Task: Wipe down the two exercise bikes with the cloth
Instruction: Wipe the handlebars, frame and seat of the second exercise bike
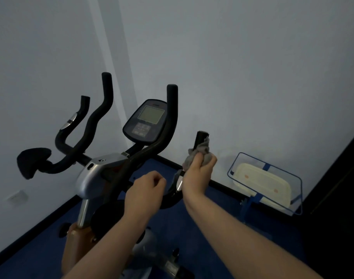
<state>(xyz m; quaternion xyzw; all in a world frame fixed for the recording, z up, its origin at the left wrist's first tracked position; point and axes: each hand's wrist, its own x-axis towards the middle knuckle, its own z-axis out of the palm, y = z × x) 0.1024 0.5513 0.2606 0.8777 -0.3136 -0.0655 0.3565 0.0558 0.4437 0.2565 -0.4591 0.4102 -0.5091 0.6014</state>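
Grey wall behind; right hand [198,174] fingers [209,161] around cloth [200,153].

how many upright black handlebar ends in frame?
4: short black foam handlebar end far left, tall curved end beside it, tall end right of the console, and a short end wrapped by the grey cloth. Others may be out of view.
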